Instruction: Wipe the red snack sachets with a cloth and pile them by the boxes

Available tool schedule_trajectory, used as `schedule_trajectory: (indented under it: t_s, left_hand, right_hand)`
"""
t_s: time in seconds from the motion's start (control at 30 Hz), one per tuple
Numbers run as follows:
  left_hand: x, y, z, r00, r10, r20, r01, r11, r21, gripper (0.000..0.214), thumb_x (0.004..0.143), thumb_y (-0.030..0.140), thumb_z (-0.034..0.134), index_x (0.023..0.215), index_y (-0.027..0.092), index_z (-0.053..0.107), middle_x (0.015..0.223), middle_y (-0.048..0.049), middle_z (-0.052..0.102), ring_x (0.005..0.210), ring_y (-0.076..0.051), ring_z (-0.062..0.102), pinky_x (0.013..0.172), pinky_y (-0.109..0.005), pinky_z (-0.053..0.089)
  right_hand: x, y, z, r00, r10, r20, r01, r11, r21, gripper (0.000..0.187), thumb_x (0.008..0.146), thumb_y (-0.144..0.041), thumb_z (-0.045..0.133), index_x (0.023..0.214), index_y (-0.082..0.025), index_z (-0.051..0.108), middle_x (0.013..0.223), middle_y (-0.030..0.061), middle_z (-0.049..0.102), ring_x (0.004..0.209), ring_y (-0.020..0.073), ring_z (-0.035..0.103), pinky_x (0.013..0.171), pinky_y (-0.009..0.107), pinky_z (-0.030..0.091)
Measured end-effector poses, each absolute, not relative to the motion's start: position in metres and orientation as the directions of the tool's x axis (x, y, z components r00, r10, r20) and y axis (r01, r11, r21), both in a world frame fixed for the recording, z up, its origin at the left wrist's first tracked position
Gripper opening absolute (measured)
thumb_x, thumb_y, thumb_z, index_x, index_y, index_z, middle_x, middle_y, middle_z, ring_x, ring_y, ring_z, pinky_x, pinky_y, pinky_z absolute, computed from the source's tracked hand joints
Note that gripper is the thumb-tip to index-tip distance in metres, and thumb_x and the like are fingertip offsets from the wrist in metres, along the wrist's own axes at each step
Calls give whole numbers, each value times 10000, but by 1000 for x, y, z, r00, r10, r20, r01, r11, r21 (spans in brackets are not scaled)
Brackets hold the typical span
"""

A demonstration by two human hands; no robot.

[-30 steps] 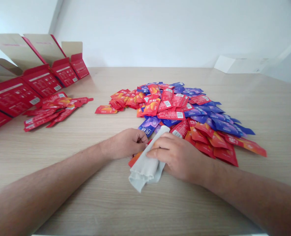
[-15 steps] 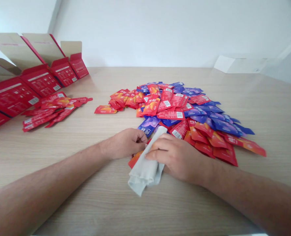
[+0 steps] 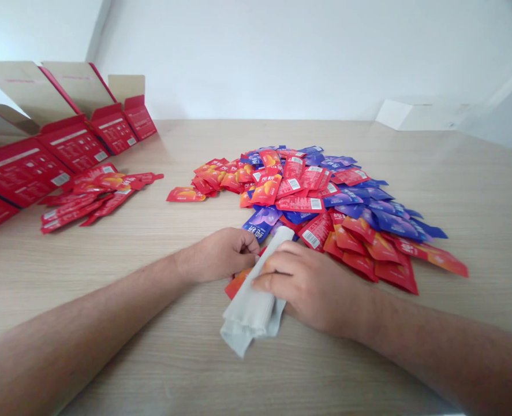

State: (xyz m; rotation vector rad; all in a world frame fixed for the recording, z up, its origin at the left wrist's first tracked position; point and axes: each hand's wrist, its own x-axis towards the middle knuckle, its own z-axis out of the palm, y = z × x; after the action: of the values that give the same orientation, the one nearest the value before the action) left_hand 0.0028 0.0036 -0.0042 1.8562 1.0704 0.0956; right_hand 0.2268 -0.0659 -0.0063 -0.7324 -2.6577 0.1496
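My right hand (image 3: pixel 311 283) grips a folded white cloth (image 3: pixel 253 303), its loose corner hanging toward me. Under and beside the cloth lies an orange-red packet (image 3: pixel 237 283), mostly covered by it. My left hand (image 3: pixel 223 254) is closed, thumb and finger pinched at the packet's left edge; the exact grip is partly hidden. A blue packet (image 3: pixel 260 223) lies just beyond both hands. Behind it spreads a heap of red-orange packets (image 3: pixel 292 185) and blue-purple packets (image 3: pixel 385 216).
Open red cartons (image 3: pixel 74 141) stand in a row at the left, flaps raised. A smaller pile of red packets (image 3: pixel 95 190) lies in front of them. At the back right, a white box (image 3: pixel 411 114) rests by the wall on the wooden table (image 3: pixel 186 358).
The cloth in my right hand has slid slightly toward me and to the left, along the packet. My left hand has hardly moved.
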Motion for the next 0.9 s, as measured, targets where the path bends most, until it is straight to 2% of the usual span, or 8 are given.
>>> schedule_trajectory:
  t_s: [0.1, 0.23, 0.3, 0.43, 0.6, 0.77, 0.9]
  left_hand:
    - [3, 4, -4, 612, 707, -355, 626, -158, 764, 131, 823, 304, 577, 894, 215, 640, 672, 67, 592, 562, -107, 572, 480, -190, 465]
    - [2, 3, -5, 611, 700, -370, 629, -145, 764, 129, 820, 304, 576, 895, 214, 629, 666, 64, 608, 571, -120, 590, 493, -206, 491]
    - [2, 4, -5, 617, 700, -359, 628, -165, 760, 130, 822, 305, 572, 891, 212, 631, 666, 63, 604, 572, -119, 589, 490, -204, 485]
    - [1, 5, -6, 623, 702, -346, 625, -179, 760, 139, 829, 311, 563, 889, 210, 639, 666, 66, 583, 556, -107, 565, 475, -192, 465]
    - [1, 4, -8, 616, 699, -363, 624, -151, 767, 136, 823, 307, 578, 898, 208, 634, 661, 64, 603, 566, -117, 593, 487, -197, 488]
    - [1, 5, -7, 622, 702, -347, 627, -181, 758, 135, 832, 316, 569, 883, 213, 642, 663, 66, 592, 555, -109, 574, 473, -190, 473]
    - [1, 4, -8, 611, 700, -370, 633, -152, 759, 140, 826, 311, 573, 905, 213, 634, 658, 65, 601, 563, -120, 597, 484, -200, 494]
  right_hand:
    - [226, -65, -8, -822, 467, 325, 424, 884, -199, 209, 1007, -186, 587, 1158, -178, 732, 1084, 82, 710, 1062, 252, 581, 971, 421, 496]
    - [229, -63, -12, -748, 548, 376, 493, 837, -238, 260, 918, -96, 657, 1158, -165, 728, 1084, 86, 690, 1031, 255, 574, 937, 418, 503]
    - [228, -64, -11, -762, 543, 352, 494, 839, -227, 219, 942, -125, 644, 1140, -163, 731, 1096, 92, 693, 1051, 263, 571, 942, 420, 502]
    - [227, -64, -9, -828, 450, 334, 406, 892, -197, 203, 1011, -192, 587, 1148, -179, 735, 1077, 76, 711, 1046, 247, 585, 959, 416, 495]
    - [228, -63, -13, -750, 542, 378, 491, 840, -230, 242, 940, -122, 643, 1163, -153, 730, 1086, 99, 692, 1036, 259, 573, 928, 417, 506]
    - [227, -64, -10, -826, 446, 344, 402, 895, -196, 207, 1000, -183, 598, 1156, -176, 734, 1070, 83, 709, 1044, 247, 583, 961, 417, 494]
    - [229, -61, -13, -750, 534, 390, 477, 846, -240, 213, 946, -138, 653, 1141, -160, 735, 1081, 95, 695, 1032, 255, 576, 932, 412, 501]
